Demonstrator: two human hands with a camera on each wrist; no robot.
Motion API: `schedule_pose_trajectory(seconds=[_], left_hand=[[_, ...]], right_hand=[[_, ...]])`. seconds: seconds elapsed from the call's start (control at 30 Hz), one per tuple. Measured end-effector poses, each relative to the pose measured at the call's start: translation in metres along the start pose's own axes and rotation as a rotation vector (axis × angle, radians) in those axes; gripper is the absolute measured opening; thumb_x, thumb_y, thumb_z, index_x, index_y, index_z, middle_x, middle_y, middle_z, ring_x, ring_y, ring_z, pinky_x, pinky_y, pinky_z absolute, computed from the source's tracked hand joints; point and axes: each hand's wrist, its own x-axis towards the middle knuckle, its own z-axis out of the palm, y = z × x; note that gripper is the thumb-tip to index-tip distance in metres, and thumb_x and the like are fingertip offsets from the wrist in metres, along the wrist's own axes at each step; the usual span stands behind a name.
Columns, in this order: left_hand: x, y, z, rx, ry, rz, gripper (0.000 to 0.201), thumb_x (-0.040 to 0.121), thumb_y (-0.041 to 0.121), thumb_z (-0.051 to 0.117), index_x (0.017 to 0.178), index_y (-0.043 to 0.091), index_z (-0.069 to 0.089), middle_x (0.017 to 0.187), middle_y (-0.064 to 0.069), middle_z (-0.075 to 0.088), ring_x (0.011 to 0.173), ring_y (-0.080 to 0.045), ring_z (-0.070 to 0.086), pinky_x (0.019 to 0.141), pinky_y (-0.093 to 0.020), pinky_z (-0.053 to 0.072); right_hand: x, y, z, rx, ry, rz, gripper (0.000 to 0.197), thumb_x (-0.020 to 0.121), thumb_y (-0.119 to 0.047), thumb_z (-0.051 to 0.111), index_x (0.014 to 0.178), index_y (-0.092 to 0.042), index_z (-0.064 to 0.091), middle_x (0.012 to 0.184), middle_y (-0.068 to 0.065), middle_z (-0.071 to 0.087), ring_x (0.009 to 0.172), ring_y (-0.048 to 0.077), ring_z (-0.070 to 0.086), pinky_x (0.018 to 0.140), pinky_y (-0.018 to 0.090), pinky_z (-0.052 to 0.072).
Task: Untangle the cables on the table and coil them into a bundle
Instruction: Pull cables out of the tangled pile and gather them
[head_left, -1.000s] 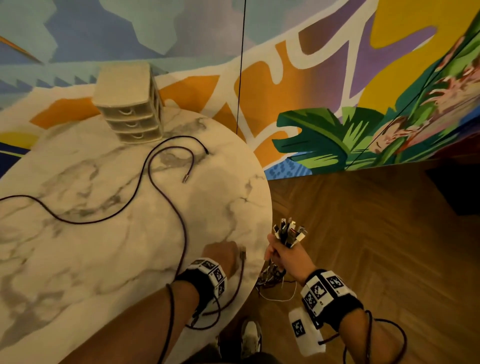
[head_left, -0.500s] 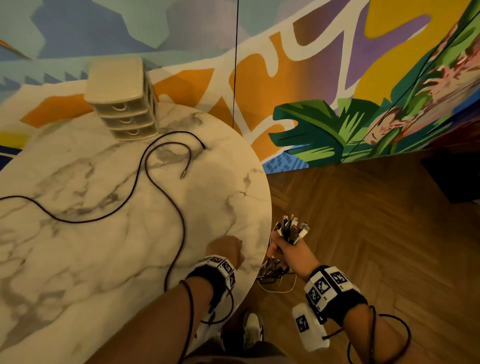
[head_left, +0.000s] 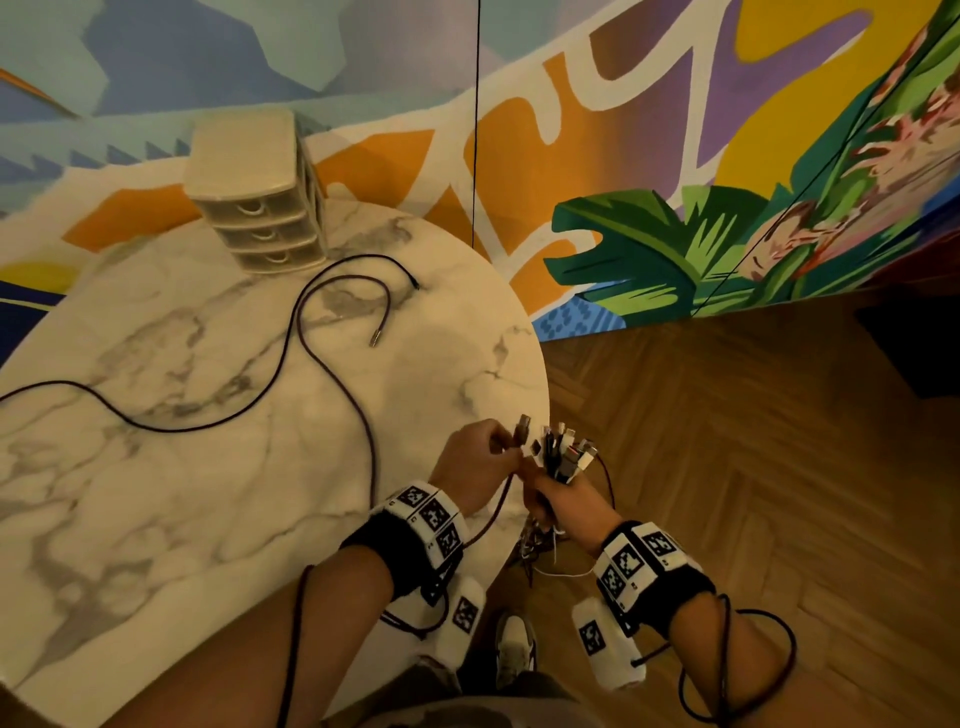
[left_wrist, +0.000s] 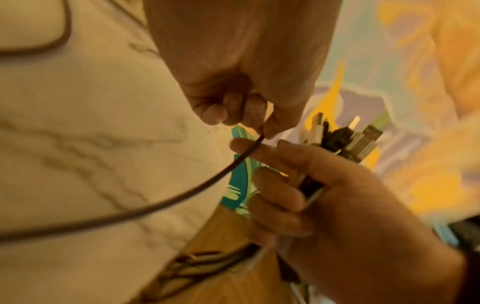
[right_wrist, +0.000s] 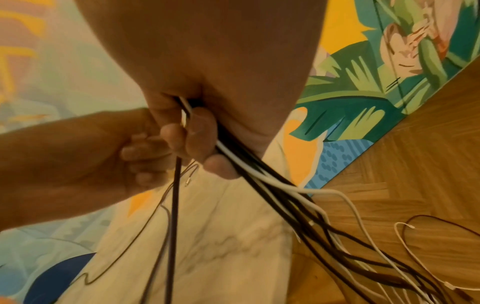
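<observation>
At the marble table's (head_left: 156, 519) right edge, my right hand (head_left: 550, 493) grips a bunch of cable ends (head_left: 563, 452) with the plugs pointing up. Their dark and white cords (right_wrist: 272, 191) hang toward the floor. My left hand (head_left: 506, 449) pinches the plug end of a dark cable (head_left: 522, 431) right beside that bunch. In the left wrist view the fingers (left_wrist: 257, 115) hold this cable (left_wrist: 182, 197), which touches my right forefinger. The cable runs back over the table in a long loop (head_left: 311, 332). A second dark cable (head_left: 182, 428) lies across the table from the left.
A small beige drawer unit (head_left: 260, 192) stands at the table's far edge. A painted wall (head_left: 675, 156) rises behind it. Wooden floor (head_left: 727, 467) lies to the right, with loose cable tails (right_wrist: 405, 236) on it. My shoe (head_left: 514, 644) shows below the table edge.
My left hand has risen off the table's edge with the dark cable's plug end and moved right to the bunch. My right hand has come up and slightly left to meet it.
</observation>
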Motion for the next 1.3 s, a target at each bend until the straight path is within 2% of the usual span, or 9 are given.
schedule_pose_trajectory(seconds=[0.27, 0.47, 0.57, 0.67, 0.77, 0.9, 1.0, 1.2, 1.3], left_hand=[[-0.007, 0.020, -0.014, -0.236, -0.190, 0.084, 0.014, 0.091, 0.010, 0.057, 0.103, 0.008, 0.064, 0.075, 0.005, 0.060, 0.061, 0.007, 0.054, 0.054, -0.007, 0.038], [-0.015, 0.027, -0.002, -0.138, -0.142, 0.220, 0.019, 0.091, 0.012, 0.057, 0.105, 0.014, 0.069, 0.094, -0.002, 0.060, 0.094, -0.017, 0.057, 0.086, -0.027, 0.043], [-0.015, 0.023, 0.001, -0.127, -0.117, 0.235, 0.030, 0.091, 0.019, 0.058, 0.120, 0.024, 0.060, 0.106, 0.002, 0.056, 0.096, -0.012, 0.054, 0.087, -0.024, 0.044], [-0.026, -0.003, 0.003, 0.197, -0.310, 0.222, 0.040, 0.089, 0.039, 0.058, 0.127, 0.031, 0.050, 0.105, 0.010, 0.061, 0.086, -0.002, 0.058, 0.078, -0.022, 0.048], [-0.032, -0.057, -0.002, 0.666, -0.499, 0.251, 0.029, 0.092, 0.040, 0.048, 0.110, 0.022, 0.060, 0.109, -0.001, 0.064, 0.102, -0.019, 0.060, 0.089, -0.032, 0.047], [-0.009, -0.113, -0.072, 0.802, -0.163, 0.267, 0.073, 0.089, 0.058, 0.016, 0.106, 0.009, 0.067, 0.106, -0.015, 0.065, 0.097, -0.031, 0.063, 0.085, -0.031, 0.047], [0.003, -0.093, -0.125, 0.809, 0.100, 0.042, 0.056, 0.096, 0.048, 0.030, 0.105, 0.003, 0.063, 0.106, -0.020, 0.063, 0.099, -0.037, 0.060, 0.084, -0.038, 0.044], [-0.012, 0.059, -0.069, 1.140, 0.190, 0.192, 0.042, 0.100, 0.038, 0.032, 0.094, 0.014, 0.066, 0.091, -0.009, 0.066, 0.083, -0.032, 0.063, 0.064, -0.033, 0.039], [-0.033, 0.098, -0.031, 1.169, 0.098, 0.290, 0.029, 0.099, 0.024, 0.034, 0.097, 0.016, 0.062, 0.092, -0.003, 0.066, 0.081, -0.025, 0.064, 0.058, -0.031, 0.033]], right_hand=[[-0.004, -0.019, 0.003, 0.096, -0.004, -0.011, 0.029, 0.095, -0.006, 0.045, 0.067, -0.009, 0.052, 0.045, -0.009, 0.047, 0.039, 0.006, 0.036, 0.047, 0.024, 0.031], [-0.001, -0.014, -0.001, 0.077, 0.149, -0.136, 0.038, 0.089, 0.009, 0.046, 0.057, -0.012, 0.043, 0.050, -0.001, 0.042, 0.042, 0.006, 0.037, 0.048, 0.028, 0.030], [0.002, -0.015, -0.005, 0.067, 0.231, -0.118, 0.032, 0.095, -0.008, 0.048, 0.063, -0.011, 0.051, 0.060, 0.002, 0.049, 0.051, 0.006, 0.044, 0.056, 0.029, 0.036], [0.003, -0.021, -0.010, 0.407, 0.333, -0.031, 0.048, 0.097, -0.029, 0.049, 0.055, -0.009, 0.043, 0.051, 0.004, 0.051, 0.046, 0.016, 0.050, 0.055, 0.030, 0.045], [-0.001, -0.030, -0.026, 0.672, 0.354, -0.012, 0.050, 0.098, -0.032, 0.047, 0.053, -0.012, 0.037, 0.044, 0.003, 0.044, 0.037, 0.019, 0.047, 0.045, 0.026, 0.045], [-0.007, -0.036, -0.062, 0.901, 0.257, -0.105, 0.057, 0.099, -0.034, 0.039, 0.044, -0.019, 0.035, 0.035, -0.006, 0.029, 0.027, 0.010, 0.027, 0.034, 0.017, 0.030], [-0.009, -0.044, -0.075, 0.926, 0.303, -0.144, 0.060, 0.099, -0.033, 0.038, 0.041, -0.020, 0.033, 0.034, -0.007, 0.026, 0.027, 0.009, 0.022, 0.032, 0.015, 0.020], [-0.011, -0.073, -0.024, 0.137, 0.192, -0.077, 0.051, 0.095, -0.038, 0.049, 0.049, -0.016, 0.053, 0.045, -0.001, 0.038, 0.038, 0.011, 0.032, 0.043, 0.023, 0.028], [-0.016, -0.083, -0.006, 0.233, 0.099, -0.153, 0.037, 0.100, -0.031, 0.041, 0.075, -0.006, 0.054, 0.049, -0.003, 0.040, 0.038, 0.004, 0.033, 0.044, 0.023, 0.030]])
